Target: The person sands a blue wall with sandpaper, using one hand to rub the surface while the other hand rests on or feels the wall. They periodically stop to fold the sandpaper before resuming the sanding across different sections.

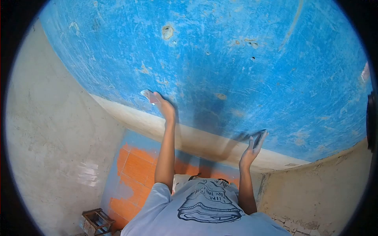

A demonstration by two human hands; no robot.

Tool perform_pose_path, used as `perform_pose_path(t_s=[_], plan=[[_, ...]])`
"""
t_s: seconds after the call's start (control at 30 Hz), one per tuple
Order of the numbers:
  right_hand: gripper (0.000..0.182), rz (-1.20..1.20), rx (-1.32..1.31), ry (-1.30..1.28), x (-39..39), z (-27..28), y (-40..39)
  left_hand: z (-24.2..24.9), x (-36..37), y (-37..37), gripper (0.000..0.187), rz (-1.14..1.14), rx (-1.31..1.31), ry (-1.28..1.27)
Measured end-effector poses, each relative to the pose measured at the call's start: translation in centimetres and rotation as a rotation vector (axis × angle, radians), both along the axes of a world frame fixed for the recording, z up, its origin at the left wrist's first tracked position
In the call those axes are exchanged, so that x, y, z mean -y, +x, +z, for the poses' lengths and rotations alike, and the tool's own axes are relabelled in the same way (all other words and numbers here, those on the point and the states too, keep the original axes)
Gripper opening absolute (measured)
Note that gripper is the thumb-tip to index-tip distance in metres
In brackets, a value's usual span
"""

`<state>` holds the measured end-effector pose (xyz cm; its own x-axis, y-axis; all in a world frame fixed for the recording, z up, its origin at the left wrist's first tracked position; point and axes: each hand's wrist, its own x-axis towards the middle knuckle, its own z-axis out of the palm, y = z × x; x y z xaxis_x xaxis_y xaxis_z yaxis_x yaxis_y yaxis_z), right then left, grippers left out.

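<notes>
My left hand point(164, 108) is raised against the scuffed blue wall point(220, 70). Between its thumb and fingers shows a small flat pinkish piece point(152, 99), too small to identify. Lower and to the right, my right hand point(250, 153) is also at the wall, near the lower edge of the blue paint. Its fingers and thumb close around a thin dark flat piece point(258, 139). Whitish dust seems to coat the fingers of both hands. The palm sides are partly hidden.
Chips and holes point(167, 32) mark the blue surface. Below runs a whitish band point(197, 141). Grey wall point(55, 118) stands left, a beige wall point(315, 188) right. A small wooden stool point(96, 221) sits on the floor at left, near orange tiles point(136, 169) with grey-blue patches.
</notes>
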<state>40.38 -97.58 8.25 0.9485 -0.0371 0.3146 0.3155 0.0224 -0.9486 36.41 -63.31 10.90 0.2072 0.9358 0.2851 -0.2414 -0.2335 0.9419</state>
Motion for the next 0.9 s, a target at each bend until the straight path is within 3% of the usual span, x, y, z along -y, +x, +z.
perform_pose_path(t_s=[0.03,0.13,0.2,0.23,0.3,0.37,0.47,0.5,0.53,0.6,0.7,0.73,0.8,0.83,0.9], plan=[[0.071,-0.02,0.006,-0.015,-0.9,0.3,-0.3,0.9,-0.6,-0.6,0.073,-0.05,0.064,-0.089],[0.075,-0.076,0.025,-0.046,-4.0,0.7,-0.9,-2.7,1.4,1.1,0.073,0.042,-0.002,0.19],[0.079,-0.126,0.044,-0.051,-6.2,-0.3,-1.0,-5.7,6.5,1.7,0.073,-0.016,-0.097,0.216],[0.081,-0.115,0.027,-0.057,-7.2,-0.9,-1.3,-8.1,8.9,2.4,0.074,-0.196,0.176,0.01],[0.086,-0.108,0.01,-0.079,-8.2,-1.6,-1.3,-9.7,10.9,-0.2,0.076,-0.372,-0.213,0.144],[0.086,-0.072,-0.01,-0.061,-9.3,-0.8,-2.1,-11.2,8.3,0.2,0.077,-0.38,0.027,0.073],[0.087,-0.029,-0.056,-0.119,-9.6,-0.4,-3.1,-9.0,-0.6,-1.3,0.075,-0.178,0.033,0.038],[0.087,-0.012,-0.067,-0.117,-9.8,-0.3,-3.3,-6.9,-4.3,-1.7,0.077,-0.019,0.04,0.033],[0.088,0.004,-0.078,-0.115,-10.1,-0.2,-3.5,-6.6,-8.7,-2.8,0.078,0.06,-0.076,0.103],[0.088,0.027,-0.088,-0.107,-10.6,-0.5,-3.8,-3.2,-14.9,-3.4,0.075,-0.033,0.278,-0.102],[0.089,-0.005,-0.096,-0.114,-12.2,-0.9,-3.7,-2.2,-17.1,-2.0,0.074,0.097,0.229,-0.116],[0.09,-0.022,-0.104,-0.123,-12.8,-1.0,-3.7,-5.2,-17.2,-0.3,0.074,0.154,0.21,0.051],[0.09,-0.057,-0.1,-0.159,-14.3,-1.9,-3.5,-6.1,-10.4,1.6,0.075,0.219,0.064,0.116],[0.09,-0.072,-0.101,-0.179,-14.9,-2.1,-3.6,-6.1,-5.6,1.2,0.074,0.081,0.061,-0.01],[0.089,-0.076,-0.115,-0.204,-16.1,-1.8,-3.8,-8.2,2.2,1.5,0.074,0.013,-0.085,0.062]])
